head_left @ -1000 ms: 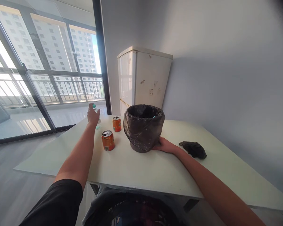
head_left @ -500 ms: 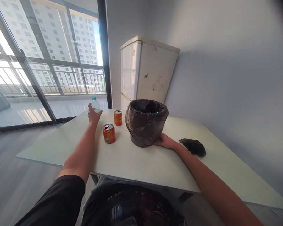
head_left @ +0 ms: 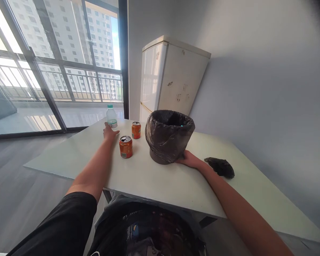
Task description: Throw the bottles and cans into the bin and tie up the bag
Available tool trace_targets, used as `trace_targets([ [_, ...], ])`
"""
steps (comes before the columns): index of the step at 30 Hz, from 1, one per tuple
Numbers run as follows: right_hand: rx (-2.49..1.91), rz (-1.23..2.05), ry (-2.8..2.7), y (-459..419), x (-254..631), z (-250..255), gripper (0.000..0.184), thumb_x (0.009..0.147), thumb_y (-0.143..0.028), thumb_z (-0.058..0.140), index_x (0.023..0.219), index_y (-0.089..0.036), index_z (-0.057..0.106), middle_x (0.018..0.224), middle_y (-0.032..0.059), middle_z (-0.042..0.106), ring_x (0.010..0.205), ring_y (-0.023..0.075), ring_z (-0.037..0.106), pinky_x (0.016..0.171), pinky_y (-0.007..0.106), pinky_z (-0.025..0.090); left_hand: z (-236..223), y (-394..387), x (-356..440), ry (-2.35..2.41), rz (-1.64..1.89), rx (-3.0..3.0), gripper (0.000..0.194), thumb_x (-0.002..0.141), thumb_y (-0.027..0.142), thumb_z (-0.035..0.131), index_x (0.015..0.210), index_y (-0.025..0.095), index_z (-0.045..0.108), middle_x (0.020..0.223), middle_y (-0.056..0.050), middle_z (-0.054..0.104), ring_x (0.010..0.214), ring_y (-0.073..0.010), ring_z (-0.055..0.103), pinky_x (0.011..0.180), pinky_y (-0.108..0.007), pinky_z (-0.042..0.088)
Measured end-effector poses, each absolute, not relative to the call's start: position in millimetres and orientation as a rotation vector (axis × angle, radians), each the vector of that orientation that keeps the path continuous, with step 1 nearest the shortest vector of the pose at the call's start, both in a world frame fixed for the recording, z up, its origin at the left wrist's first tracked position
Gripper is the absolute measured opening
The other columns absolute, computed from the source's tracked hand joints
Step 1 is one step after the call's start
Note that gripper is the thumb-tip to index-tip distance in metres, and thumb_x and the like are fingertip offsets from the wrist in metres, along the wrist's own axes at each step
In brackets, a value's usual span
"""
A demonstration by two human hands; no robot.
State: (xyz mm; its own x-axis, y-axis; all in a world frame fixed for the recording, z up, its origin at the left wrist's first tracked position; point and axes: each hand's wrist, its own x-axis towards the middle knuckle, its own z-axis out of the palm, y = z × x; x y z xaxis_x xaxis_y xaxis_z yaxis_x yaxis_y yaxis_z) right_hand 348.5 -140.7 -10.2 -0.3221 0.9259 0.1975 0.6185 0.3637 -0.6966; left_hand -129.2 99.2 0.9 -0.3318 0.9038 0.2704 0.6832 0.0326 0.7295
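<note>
A clear plastic bottle (head_left: 111,116) with a green cap stands upright toward the far left of the table. My left hand (head_left: 110,133) is low at its near side, thumb and fingers spread, not wrapped round it. Whether the fingertips touch the bottle, I cannot tell. To the right of that hand are two orange drink cans, a nearer can (head_left: 126,147) and a farther can (head_left: 136,130), both opened. My right hand (head_left: 188,159) holds the lower right side of a trash bin (head_left: 168,138) lined with a black bag; its fingertips are hidden behind the bin.
A crumpled black plastic bag (head_left: 220,167) lies on the white table (head_left: 160,186) near my right forearm. Behind the table stand a white fridge (head_left: 182,76) and a grey wall. Glass sliding doors (head_left: 69,71) are at the left.
My left hand has slid down and loosened from around the bottle, which now shows more of its label. My right hand stays at the bin. The view has shifted slightly.
</note>
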Motion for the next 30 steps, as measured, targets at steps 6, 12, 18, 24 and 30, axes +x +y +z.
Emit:
trace_targets([
  [6, -1.351, 0.682, -2.041, -141.4, 348.4, -9.9, 0.075, 0.082, -0.062, 0.085, 0.145, -0.027, 0.063, 0.147, 0.0079, 0.067, 0.134, 0.0419, 0.063, 0.119, 0.062, 0.049, -0.7, 98.0, -132.5, 2.041, 1.133, 1.64, 0.088, 0.065, 0.035, 0.091, 0.136, 0.017, 0.042, 0.13, -0.028, 0.066, 0.129, -0.0489, 0.062, 0.099, -0.061, 0.056],
  [12, -1.334, 0.663, -2.048, -140.7, 348.3, -9.4, 0.073, 0.083, -0.061, 0.084, 0.143, -0.025, 0.064, 0.147, 0.0088, 0.067, 0.134, 0.041, 0.063, 0.119, 0.061, 0.049, 12.4, 97.1, -127.5, 2.053, 1.441, 1.549, 0.076, 0.075, 0.047, 0.085, 0.134, 0.014, 0.048, 0.135, -0.027, 0.063, 0.131, -0.0434, 0.061, 0.109, -0.057, 0.052],
  [18, -1.311, 0.661, -2.027, -140.5, 345.7, -9.0, 0.075, 0.081, -0.06, 0.086, 0.143, -0.025, 0.063, 0.146, 0.0092, 0.067, 0.134, 0.041, 0.063, 0.119, 0.061, 0.048, 78.7, 99.5, -109.6, 1.598, 1.874, 1.576, 0.074, 0.073, 0.046, 0.086, 0.131, 0.016, 0.05, 0.131, -0.019, 0.066, 0.112, -0.0293, 0.071, 0.102, -0.045, 0.059],
  [24, -1.318, 0.654, -2.033, -140.5, 346.7, -9.2, 0.072, 0.082, -0.062, 0.084, 0.142, -0.026, 0.064, 0.148, 0.0076, 0.066, 0.135, 0.0394, 0.063, 0.12, 0.059, 0.048, 167.5, 60.1, -52.8, 0.827, 1.808, 1.683, 0.07, 0.073, 0.043, 0.087, 0.131, 0.022, 0.055, 0.122, -0.011, 0.071, 0.112, -0.0312, 0.071, 0.094, -0.048, 0.062],
  [30, -1.317, 0.646, -2.055, -139.2, 348.0, -10.0, 0.075, 0.084, -0.061, 0.083, 0.146, -0.026, 0.061, 0.145, 0.0083, 0.068, 0.132, 0.04, 0.065, 0.118, 0.06, 0.05, 208.9, -6.5, 6.2, 0.439, 1.508, 1.903, 0.049, 0.076, 0.041, 0.088, 0.115, 0.019, 0.068, 0.109, -0.01, 0.073, 0.108, -0.0305, 0.073, 0.093, -0.048, 0.063],
])
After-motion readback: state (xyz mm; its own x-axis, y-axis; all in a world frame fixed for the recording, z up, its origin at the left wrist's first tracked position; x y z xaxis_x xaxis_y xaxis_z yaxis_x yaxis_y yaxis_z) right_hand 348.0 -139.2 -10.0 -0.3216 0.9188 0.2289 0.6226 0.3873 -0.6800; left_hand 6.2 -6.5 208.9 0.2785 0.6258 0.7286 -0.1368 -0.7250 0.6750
